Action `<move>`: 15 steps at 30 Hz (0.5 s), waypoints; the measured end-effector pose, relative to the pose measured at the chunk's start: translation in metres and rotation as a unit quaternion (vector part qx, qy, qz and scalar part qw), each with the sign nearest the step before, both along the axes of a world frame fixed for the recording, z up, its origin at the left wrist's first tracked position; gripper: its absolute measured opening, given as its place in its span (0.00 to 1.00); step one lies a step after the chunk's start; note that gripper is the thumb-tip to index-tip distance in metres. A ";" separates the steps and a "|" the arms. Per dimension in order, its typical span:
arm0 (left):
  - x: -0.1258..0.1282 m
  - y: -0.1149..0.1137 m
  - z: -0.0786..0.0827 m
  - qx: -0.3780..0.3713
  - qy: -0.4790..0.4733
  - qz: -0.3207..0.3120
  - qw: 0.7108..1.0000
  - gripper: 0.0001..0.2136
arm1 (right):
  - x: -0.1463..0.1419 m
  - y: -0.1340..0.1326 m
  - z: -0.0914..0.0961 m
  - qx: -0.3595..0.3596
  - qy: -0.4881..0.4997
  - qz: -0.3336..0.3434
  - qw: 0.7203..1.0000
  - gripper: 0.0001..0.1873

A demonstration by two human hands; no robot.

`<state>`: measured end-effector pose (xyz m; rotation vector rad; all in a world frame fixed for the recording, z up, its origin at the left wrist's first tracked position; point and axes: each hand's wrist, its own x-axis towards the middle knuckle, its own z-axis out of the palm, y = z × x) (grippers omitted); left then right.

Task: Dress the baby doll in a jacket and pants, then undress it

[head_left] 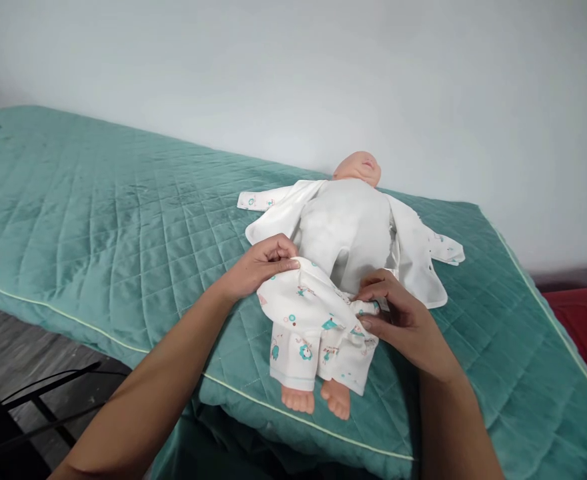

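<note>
The left hand is pinching the top of printed pants, the right hand their other side, fingers nearly closed. The pants are covering the legs of a doll, lying on a green quilted cover. An open jacket is flaring just beyond both hands; a black frame is standing lower left.

Green quilted fabric cover offered open passage leftward, plain pale-grey wall barred the far side, spread white cloth jacket obstructed low passage across the middle.

Doll on cover, wall behind; jacket spread left and right; pants nearer, feet nearest.
</note>
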<state>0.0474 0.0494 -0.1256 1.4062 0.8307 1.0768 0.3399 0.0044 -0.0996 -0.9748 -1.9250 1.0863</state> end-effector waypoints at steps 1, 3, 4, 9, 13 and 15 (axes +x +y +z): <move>0.000 0.000 0.000 -0.002 -0.003 0.003 1.000 0.13 | 0.000 0.000 0.000 -0.008 0.002 -0.003 1.000 0.08; 0.001 0.000 0.001 -0.007 -0.012 0.005 1.000 0.13 | 0.000 0.000 0.000 -0.021 0.006 -0.010 1.000 0.08; 0.001 0.000 0.001 -0.007 -0.018 0.004 1.000 0.13 | 0.000 0.000 0.000 -0.022 0.009 -0.010 1.000 0.08; 0.003 0.001 0.000 -0.004 -0.038 0.012 0.999 0.12 | 0.001 0.000 0.000 -0.012 0.025 -0.009 1.000 0.06; 0.003 0.001 0.000 -0.017 -0.039 0.024 0.999 0.13 | 0.003 0.001 0.002 -0.005 0.016 0.009 1.000 0.07; 0.004 0.002 -0.001 -0.024 -0.039 0.028 0.999 0.13 | 0.003 0.002 0.004 0.008 0.002 0.023 1.000 0.07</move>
